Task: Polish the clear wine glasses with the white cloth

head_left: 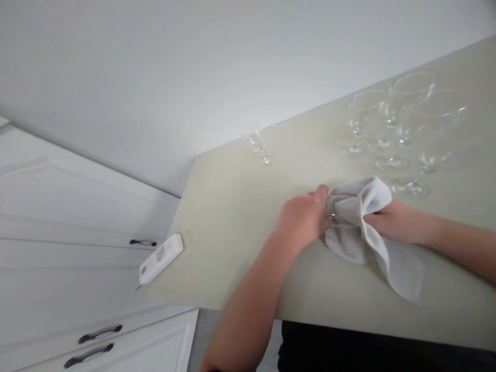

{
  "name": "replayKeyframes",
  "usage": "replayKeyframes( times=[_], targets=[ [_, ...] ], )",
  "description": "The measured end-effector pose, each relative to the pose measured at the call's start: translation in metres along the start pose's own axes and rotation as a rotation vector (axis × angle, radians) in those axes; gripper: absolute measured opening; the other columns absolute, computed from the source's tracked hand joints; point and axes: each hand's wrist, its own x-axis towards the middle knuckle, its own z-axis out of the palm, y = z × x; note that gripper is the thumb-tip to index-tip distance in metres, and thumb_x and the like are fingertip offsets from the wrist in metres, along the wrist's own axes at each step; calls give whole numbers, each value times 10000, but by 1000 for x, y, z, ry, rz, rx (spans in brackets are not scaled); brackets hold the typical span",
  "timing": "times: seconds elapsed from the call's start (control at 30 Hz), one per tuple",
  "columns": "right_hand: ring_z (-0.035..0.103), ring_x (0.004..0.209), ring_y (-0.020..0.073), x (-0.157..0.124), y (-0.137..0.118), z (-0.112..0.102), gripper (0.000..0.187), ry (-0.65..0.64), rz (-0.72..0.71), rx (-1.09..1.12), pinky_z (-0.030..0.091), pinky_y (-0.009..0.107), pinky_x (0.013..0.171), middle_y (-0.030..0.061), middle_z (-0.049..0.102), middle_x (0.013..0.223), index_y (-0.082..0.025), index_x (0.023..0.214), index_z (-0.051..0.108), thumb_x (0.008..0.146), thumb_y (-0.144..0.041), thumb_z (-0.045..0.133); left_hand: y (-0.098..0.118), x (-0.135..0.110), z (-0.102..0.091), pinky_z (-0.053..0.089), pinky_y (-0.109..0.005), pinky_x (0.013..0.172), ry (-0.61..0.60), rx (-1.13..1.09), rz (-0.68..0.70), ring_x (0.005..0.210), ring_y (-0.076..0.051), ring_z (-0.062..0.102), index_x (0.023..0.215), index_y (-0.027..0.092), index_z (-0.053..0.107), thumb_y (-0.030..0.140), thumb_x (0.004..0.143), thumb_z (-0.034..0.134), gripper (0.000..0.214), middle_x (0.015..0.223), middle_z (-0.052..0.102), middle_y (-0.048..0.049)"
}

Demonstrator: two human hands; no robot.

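Low over the counter, my left hand (301,221) is closed around the foot end of a clear stemmed glass (331,213). A white cloth (354,219) covers most of that glass, so its bowl is hidden. From the other side my right hand (399,221) grips the cloth, its fingers tucked into the folds and largely out of sight. The cloth's loose end hangs down toward the counter's front edge.
Several upright clear stemmed glasses stand at the back right, among them a large one (439,134) and a smaller one (358,121). Another small stemmed glass (256,142) stands near the wall. A white box-like object (161,259) lies on the counter's (220,232) left edge. White cabinets (77,206) have dark handles.
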Motion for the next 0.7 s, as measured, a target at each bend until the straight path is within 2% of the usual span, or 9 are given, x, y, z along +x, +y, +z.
replayKeyframes(
  times=[0.27,0.5,0.7],
  targets=[
    [725,873,253,0,-2,-1,212,-17,-70,18,603,340,865,-3,748,853,-266,826,746,831,-384,569,0,0,-1,481,-318,714,-5,-14,2,929,-250,705,1275,228,477,357,915,601,402,1073,733,-86],
    [722,891,268,-1,0,-1,252,-17,-8,12,607,365,888,-1,750,819,-269,869,736,808,-457,579,1,0,-2,478,-319,716,-13,-7,-10,936,-255,703,1279,229,471,369,917,598,408,1073,734,-87],
    [721,915,299,-2,-4,-1,231,1,26,15,597,392,926,0,736,768,-282,836,744,755,-403,564,2,0,-3,482,-323,732,-22,-18,-24,949,-254,701,1280,236,474,370,926,591,396,1084,731,-89]
  ],
)
